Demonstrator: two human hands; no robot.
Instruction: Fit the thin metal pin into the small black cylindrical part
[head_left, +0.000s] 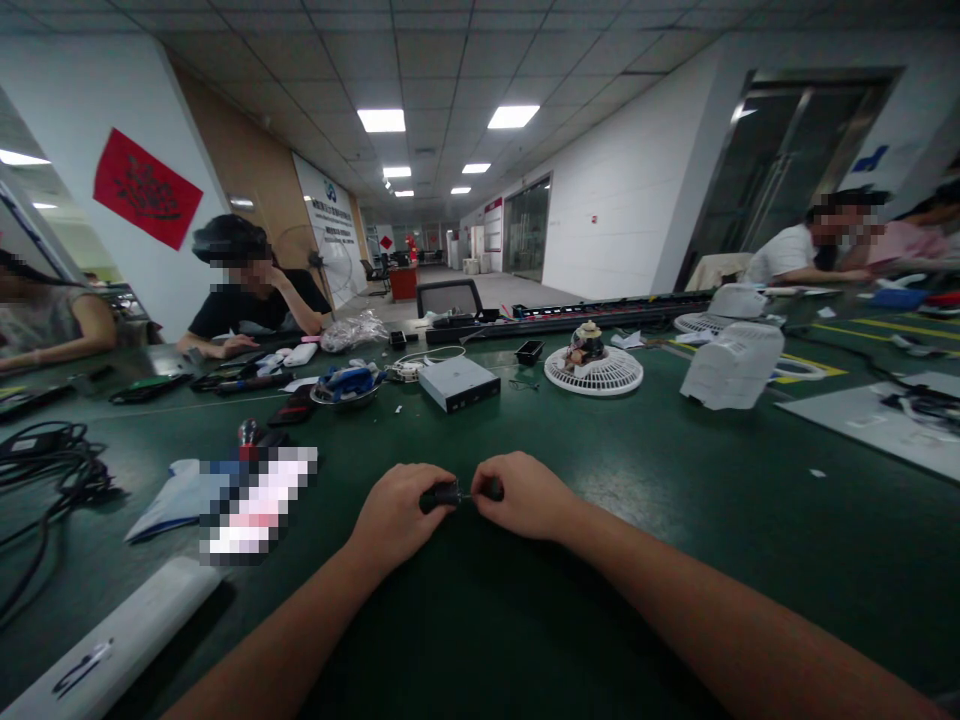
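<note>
My left hand (405,508) pinches a small black cylindrical part (448,494) between thumb and fingers, just above the green table. From its right end a thin shaft or pin (466,496) sticks out. On that thin end the thumb and fingertips of my right hand (521,494) are closed. The part is too small and dark to tell its exact kind. Beyond my hands lies a silver optical disc drive (459,380). A white fan grille with a motor on top (592,368) rests farther right.
At left are a white power-strip-like case (112,640), black cables (52,470), a blue-and-white packet (176,495) and a red-handled tool (248,438). A metal bowl with blue items (345,385) stands behind. White plastic housing (733,366) sits at right. Other people sit around the table (675,480).
</note>
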